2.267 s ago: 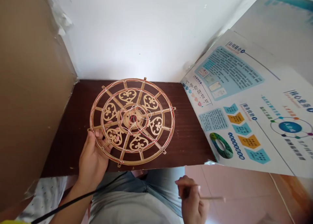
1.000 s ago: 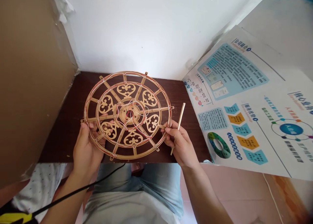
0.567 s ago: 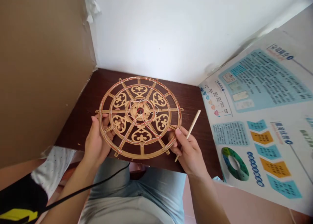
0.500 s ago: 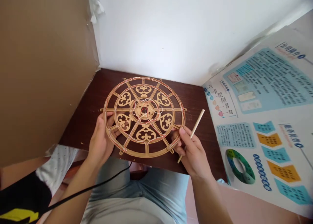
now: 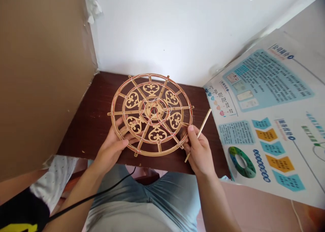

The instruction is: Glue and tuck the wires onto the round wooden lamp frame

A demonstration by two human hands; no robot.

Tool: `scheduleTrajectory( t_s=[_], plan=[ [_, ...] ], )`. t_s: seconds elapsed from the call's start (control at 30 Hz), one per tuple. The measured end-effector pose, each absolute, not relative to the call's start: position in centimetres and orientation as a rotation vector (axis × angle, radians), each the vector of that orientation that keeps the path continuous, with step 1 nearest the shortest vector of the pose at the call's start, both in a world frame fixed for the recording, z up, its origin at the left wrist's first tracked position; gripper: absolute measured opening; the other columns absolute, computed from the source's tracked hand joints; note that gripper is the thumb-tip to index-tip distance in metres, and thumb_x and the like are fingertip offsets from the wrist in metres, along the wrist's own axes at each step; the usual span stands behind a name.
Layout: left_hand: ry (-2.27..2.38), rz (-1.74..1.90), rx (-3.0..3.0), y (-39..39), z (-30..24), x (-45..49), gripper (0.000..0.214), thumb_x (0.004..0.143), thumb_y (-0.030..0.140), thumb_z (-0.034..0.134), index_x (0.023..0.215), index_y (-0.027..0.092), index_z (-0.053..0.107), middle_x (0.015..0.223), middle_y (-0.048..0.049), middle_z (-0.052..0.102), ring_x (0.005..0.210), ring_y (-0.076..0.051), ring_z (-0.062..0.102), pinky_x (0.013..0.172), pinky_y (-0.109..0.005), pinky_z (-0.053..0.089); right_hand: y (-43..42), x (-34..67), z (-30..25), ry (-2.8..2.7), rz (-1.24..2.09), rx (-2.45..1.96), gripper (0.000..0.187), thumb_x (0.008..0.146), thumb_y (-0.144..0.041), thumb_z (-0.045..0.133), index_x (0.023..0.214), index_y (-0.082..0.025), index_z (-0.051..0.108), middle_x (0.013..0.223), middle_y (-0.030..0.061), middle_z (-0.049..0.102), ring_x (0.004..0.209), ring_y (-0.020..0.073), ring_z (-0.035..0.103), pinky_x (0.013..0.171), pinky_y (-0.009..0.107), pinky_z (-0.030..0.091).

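Between both hands is a round gold frame, built like a wheel with spokes and scroll-shaped cutouts. Thin red and white wires run along its rings and loop loosely over its hub. My left hand grips the lower left of the rim, thumb on the edge and fingers spread beneath. On the right, my right hand pinches the rim between thumb and fingers. That hand also holds a thin pale stick, which slants up and away from the frame. Some of the right fingers are hidden behind the rim.
The dark brown tabletop lies under the frame. A brown panel stands on the left, a white wall behind, and a printed board on the right. A black cable crosses over my lap.
The frame has turned slightly and tilted up at its far side. My left hand has shifted right, its thumb now on the rim and fingers further beneath. The right hand keeps its pinch.
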State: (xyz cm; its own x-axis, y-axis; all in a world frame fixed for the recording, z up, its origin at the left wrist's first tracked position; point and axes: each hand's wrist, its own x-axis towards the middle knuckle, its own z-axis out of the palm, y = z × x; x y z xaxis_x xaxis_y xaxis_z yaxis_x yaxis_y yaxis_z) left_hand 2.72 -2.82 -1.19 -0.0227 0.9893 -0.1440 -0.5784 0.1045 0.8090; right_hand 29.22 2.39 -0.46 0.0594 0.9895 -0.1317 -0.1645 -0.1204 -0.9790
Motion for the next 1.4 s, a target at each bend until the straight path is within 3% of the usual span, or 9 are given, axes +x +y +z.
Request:
scheduleTrajectory(
  t_s=[0.37, 0.63, 1.0, 1.17, 1.3, 1.4],
  plan=[
    [0.747, 1.289, 0.736, -2.9, -1.6, 2.5, 0.069, 0.091, 0.019, 0.079, 0.153, 0.033, 0.052, 0.148, -0.0111, 0.071, 0.132, -0.034, 0.071, 0.116, -0.057, 0.053, 3.0, 29.3, -0.8, -0.955, 1.262, -1.202, 0.058, 0.092, -0.066, 0.081, 0.071, -0.021, 0.051, 0.066, -0.0063, 0.045, 0.051, 0.0065, 0.028, 0.043, 0.023, 0.021],
    [0.737, 1.281, 0.733, -2.6, -1.3, 2.8, 0.071, 0.084, 0.017, 0.078, 0.15, 0.03, 0.054, 0.144, -0.0127, 0.072, 0.129, -0.037, 0.073, 0.115, -0.061, 0.053, 3.1, 29.5, -1.1, -0.933, 1.24, -1.208, 0.054, 0.092, -0.063, 0.083, 0.075, -0.023, 0.051, 0.063, -0.0082, 0.041, 0.049, 0.007, 0.027, 0.04, 0.022, 0.021],
    [0.725, 1.271, 0.714, -2.7, -1.3, 2.5, 0.053, 0.087, 0.016, 0.07, 0.138, 0.024, 0.06, 0.135, -0.0127, 0.078, 0.127, -0.037, 0.074, 0.113, -0.059, 0.055, 3.2, 29.3, -0.9, -0.89, 1.197, -1.235, 0.058, 0.085, -0.068, 0.087, 0.073, -0.023, 0.053, 0.063, -0.0074, 0.042, 0.052, 0.0083, 0.029, 0.042, 0.022, 0.026],
    [0.689, 1.237, 0.688, -2.7, -1.4, 2.4, 0.05, 0.089, 0.024, 0.075, 0.137, 0.024, 0.063, 0.131, -0.0127, 0.079, 0.124, -0.039, 0.076, 0.112, -0.061, 0.056, 3.2, 29.4, -0.8, -0.865, 1.142, -1.241, 0.059, 0.083, -0.07, 0.088, 0.071, -0.024, 0.052, 0.064, -0.0075, 0.041, 0.053, 0.0098, 0.032, 0.045, 0.024, 0.03],
    [0.614, 1.196, 0.622, -2.8, -1.1, 2.5, 0.039, 0.101, 0.042, 0.068, 0.136, 0.025, 0.063, 0.129, -0.0132, 0.08, 0.125, -0.041, 0.075, 0.107, -0.066, 0.058, 3.6, 29.9, -1.3, -0.867, 1.104, -1.286, 0.059, 0.084, -0.069, 0.087, 0.068, -0.024, 0.053, 0.063, -0.0059, 0.046, 0.055, 0.011, 0.039, 0.048, 0.026, 0.035],
    [0.597, 1.174, 0.645, -3.0, -1.1, 2.6, 0.039, 0.106, 0.045, 0.066, 0.138, 0.025, 0.06, 0.137, -0.0145, 0.077, 0.129, -0.042, 0.073, 0.107, -0.069, 0.058, 3.7, 30.0, -1.2, -0.916, 0.955, -1.303, 0.044, 0.093, -0.064, 0.08, 0.088, -0.022, 0.069, 0.064, -0.0071, 0.047, 0.053, 0.0112, 0.038, 0.047, 0.026, 0.031]
  ],
)
